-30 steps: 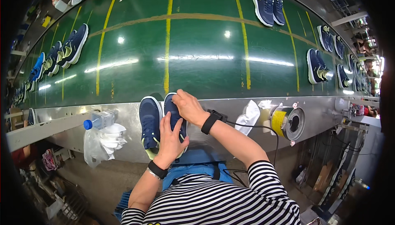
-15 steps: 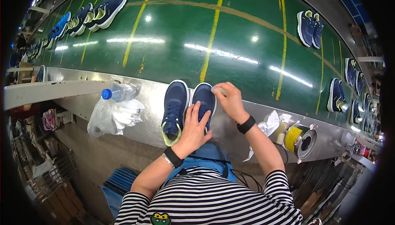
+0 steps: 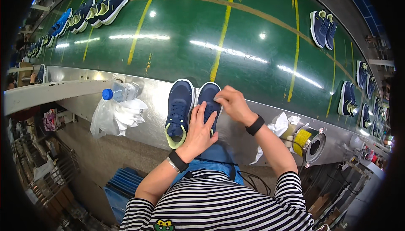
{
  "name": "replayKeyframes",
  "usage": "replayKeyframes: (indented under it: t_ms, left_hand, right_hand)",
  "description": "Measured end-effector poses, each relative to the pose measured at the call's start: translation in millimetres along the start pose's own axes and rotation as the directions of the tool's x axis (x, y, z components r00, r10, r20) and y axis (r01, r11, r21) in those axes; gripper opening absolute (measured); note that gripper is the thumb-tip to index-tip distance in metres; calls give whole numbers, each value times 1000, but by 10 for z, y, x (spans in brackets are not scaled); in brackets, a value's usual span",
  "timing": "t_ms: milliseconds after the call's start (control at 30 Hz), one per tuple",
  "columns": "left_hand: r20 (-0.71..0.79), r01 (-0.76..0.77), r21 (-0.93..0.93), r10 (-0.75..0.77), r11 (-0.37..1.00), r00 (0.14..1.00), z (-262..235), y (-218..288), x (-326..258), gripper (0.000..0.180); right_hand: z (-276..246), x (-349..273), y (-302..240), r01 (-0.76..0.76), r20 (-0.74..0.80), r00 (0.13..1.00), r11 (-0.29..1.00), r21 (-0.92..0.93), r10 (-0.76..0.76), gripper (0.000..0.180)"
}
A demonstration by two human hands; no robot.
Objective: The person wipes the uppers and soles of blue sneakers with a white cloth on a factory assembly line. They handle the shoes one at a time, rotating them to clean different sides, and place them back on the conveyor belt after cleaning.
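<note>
A pair of navy running shoes stands on the metal ledge before me, toes pointing away: a left shoe and a right shoe, white-soled; the left one shows a pale green lining. My left hand lies over the laces of the right shoe, fingers spread, and covers much of its heel half. At that shoe's toe, my right hand pinches a small pale piece against the outer side. What the piece is cannot be made out.
Beyond the ledge runs a green conveyor belt with yellow lines, carrying shoes left and right. On the ledge are a water bottle, white tissue in a bag and a yellow-labelled can. A pale metal bar crosses at left.
My right hand has shifted slightly left at the toe of the right shoe. The belt's lines and shoes sit a little farther right. My left hand stays on the right shoe.
</note>
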State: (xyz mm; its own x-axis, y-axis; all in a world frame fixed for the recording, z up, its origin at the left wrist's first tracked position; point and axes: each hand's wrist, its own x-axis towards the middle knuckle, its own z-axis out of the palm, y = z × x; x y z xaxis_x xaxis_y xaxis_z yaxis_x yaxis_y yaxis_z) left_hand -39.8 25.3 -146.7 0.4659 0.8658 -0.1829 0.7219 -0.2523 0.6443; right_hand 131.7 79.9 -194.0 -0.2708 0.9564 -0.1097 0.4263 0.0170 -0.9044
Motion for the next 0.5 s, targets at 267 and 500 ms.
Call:
replayKeyframes:
  t_ms: [267,500]
  left_hand:
    - [0,-12,23,12,1000,1000,16,6,9,63]
    - [2,-29,16,29,999,1000,26,-21,-14,63]
  right_hand:
    - [136,94,33,82,-140,986,992,-95,-95,6]
    - [-159,-76,102,78,100,992,996,42,-82,6]
